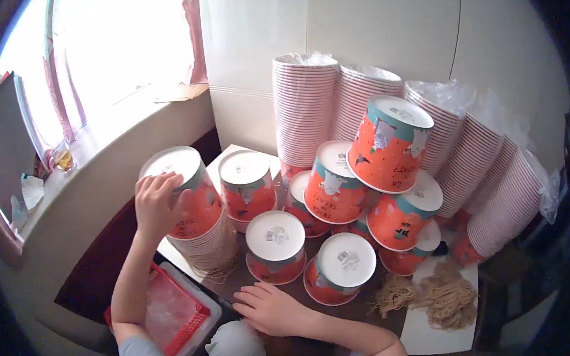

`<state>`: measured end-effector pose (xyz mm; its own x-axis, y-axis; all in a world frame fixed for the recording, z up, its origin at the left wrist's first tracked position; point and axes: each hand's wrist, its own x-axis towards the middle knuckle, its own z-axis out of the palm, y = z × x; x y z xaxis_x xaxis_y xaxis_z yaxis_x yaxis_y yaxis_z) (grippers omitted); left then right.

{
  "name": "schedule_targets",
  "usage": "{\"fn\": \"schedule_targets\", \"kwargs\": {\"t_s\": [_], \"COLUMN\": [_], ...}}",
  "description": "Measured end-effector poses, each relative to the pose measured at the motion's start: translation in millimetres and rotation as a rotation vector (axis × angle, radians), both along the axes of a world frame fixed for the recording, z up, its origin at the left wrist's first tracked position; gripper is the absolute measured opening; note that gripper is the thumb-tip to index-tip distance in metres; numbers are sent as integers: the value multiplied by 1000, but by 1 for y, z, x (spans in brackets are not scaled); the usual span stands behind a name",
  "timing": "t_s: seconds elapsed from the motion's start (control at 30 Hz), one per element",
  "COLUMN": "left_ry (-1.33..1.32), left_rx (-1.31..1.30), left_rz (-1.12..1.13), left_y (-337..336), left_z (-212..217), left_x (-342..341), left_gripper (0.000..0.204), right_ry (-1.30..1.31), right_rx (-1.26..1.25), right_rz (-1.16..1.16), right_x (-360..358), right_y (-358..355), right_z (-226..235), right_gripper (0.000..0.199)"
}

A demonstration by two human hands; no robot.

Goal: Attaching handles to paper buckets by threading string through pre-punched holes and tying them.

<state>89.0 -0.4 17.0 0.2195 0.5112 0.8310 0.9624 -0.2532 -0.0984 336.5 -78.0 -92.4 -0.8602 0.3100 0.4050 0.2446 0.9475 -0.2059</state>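
My left hand [157,204] is closed over the upper edge of an orange and teal paper bucket [200,211]. That bucket is upside down, topmost on a nested stack at the left of the table. Fingers reach onto its white base and the thumb lies along its side; the far fingertips are partly hard to make out. My right hand [272,309] lies with fingers stretched out at the table's near edge, holding nothing. Just beyond it stand two upturned paper buckets, one [275,240] straight ahead and another [341,265] to the right.
More upturned buckets [393,143] are piled at centre right. Tall nested stacks [307,106] in clear plastic line the wall. Bundles of brown twine [446,295] lie at the right. A red basket [182,315] sits beside my left arm. The window sill [103,158] runs along the left.
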Motion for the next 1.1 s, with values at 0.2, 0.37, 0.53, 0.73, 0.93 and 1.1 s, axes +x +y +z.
{"fn": "schedule_targets", "kwargs": {"t_s": [0.2,0.37,0.53,0.73,0.93,1.1], "left_ry": [136,101,266,-81,-656,-1270], "left_rx": [97,-309,-340,-573,-905,-1476], "left_rz": [100,-388,-308,-299,-458,-797], "left_y": [-21,-42,-13,-61,-116,-111], "left_z": [-21,-73,-142,-95,-52,-100], "left_x": [20,98,117,109,72,86], "left_gripper": [49,44,28,17,21,12], "right_ry": [-111,-371,-148,-163,43,-228], "right_rx": [-13,-208,-304,-571,-13,283], "right_rz": [-86,-38,-264,-872,-1113,-1232], "right_x": [30,47,71,170,237,242], "right_y": [-28,-76,-92,-92,-74,-56], "right_z": [-6,13,7,-18,-56,-73], "right_gripper": [33,27,20,21,12,17]}}
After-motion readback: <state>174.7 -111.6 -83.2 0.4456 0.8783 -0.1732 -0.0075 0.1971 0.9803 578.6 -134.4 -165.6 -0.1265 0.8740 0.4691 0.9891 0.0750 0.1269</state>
